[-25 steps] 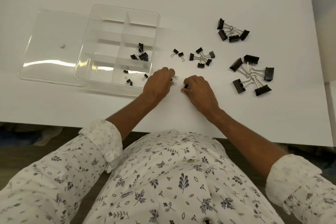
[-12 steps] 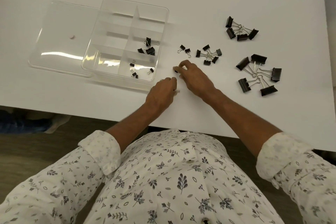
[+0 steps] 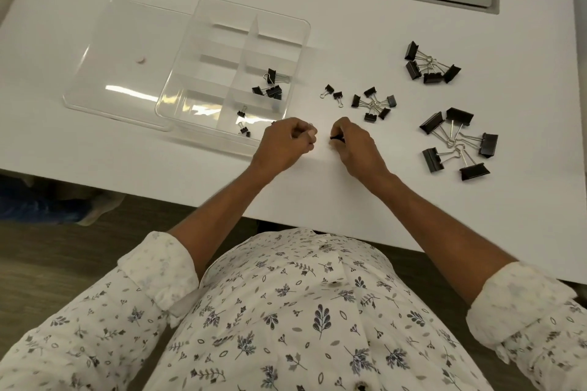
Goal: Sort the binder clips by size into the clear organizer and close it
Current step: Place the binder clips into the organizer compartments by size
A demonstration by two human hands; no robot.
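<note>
Both hands sit curled on the white desk (image 3: 317,194), just right of the clear organizer (image 3: 203,51). My right hand (image 3: 357,144) is pinched on a tiny binder clip (image 3: 336,137). My left hand (image 3: 286,144) is closed, with a glint of wire at the fingertips, but I can't tell what it holds.

I judge these clips light, stiff and springy, and the smallest ones easy to fumble. I'd pinch the black body, not the wire loops, which swing.

In the organizer I count about four small clips (image 3: 270,89) in one compartment and two or three tiny ones (image 3: 243,122) in the nearest. Loose on the desk are two small clips (image 3: 333,94), a cluster of five (image 3: 374,105), four medium clips (image 3: 428,67) and five large ones (image 3: 457,143). The lid (image 3: 120,73) lies beside the organizer.
</note>
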